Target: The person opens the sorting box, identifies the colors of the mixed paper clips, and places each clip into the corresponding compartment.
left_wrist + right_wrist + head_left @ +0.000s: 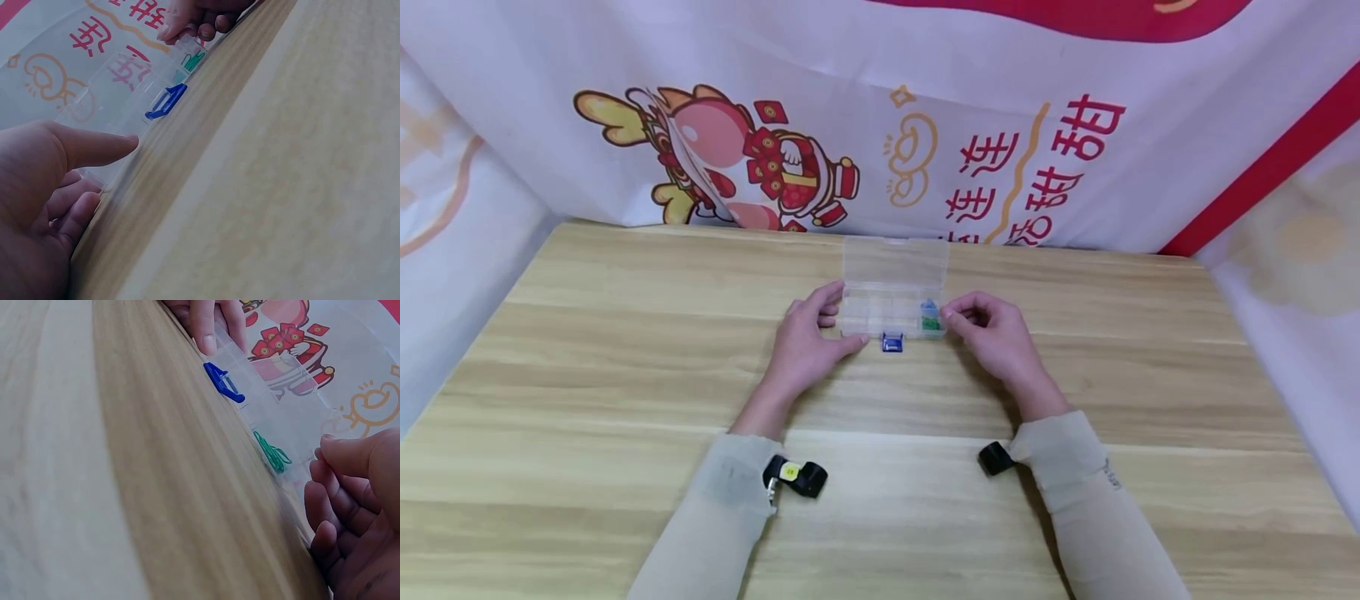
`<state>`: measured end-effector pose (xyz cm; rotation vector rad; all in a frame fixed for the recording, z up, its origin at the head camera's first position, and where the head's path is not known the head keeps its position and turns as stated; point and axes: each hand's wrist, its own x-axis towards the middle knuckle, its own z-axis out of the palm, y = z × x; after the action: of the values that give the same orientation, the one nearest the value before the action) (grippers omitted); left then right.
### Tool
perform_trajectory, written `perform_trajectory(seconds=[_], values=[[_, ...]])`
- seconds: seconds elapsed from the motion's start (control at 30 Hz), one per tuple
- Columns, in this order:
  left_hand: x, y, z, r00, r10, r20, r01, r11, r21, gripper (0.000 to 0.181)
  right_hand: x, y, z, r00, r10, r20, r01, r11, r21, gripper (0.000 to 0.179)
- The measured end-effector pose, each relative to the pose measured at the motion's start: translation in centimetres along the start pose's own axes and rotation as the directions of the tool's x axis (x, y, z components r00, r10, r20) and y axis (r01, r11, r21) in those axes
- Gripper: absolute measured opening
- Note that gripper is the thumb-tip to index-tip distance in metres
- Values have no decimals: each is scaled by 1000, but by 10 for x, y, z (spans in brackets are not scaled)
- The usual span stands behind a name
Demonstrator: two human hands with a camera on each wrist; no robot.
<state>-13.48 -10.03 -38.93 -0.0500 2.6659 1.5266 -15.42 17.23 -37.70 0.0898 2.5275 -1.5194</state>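
A clear plastic compartment box [887, 312] lies on the table with its see-through lid [895, 261] raised at the back. Its blue latch [892, 342] juts from the front edge. Green paper clips [272, 452] fill the front right compartment, and small light blue pieces [929, 306] sit behind them, their kind unclear. My left hand [808, 340] grips the box's left end, thumb along the front and fingers at the side. At the right end, my right hand [994, 333] pinches the box's edge between thumb and forefinger, the other fingers curled.
The wooden table [880, 517] spreads around the box on all sides. Behind its back edge hangs a white printed cloth [820, 50] with red characters and a cartoon figure. Black wrist cameras [805, 477] are strapped at both sleeves.
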Motion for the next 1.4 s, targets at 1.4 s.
perform_trajectory(seconds=[1.4], values=[[0,-5,1,1000,-18,-2,18,1000,-11,89,0,10,8,998,-51,-39,51,999,4,21]])
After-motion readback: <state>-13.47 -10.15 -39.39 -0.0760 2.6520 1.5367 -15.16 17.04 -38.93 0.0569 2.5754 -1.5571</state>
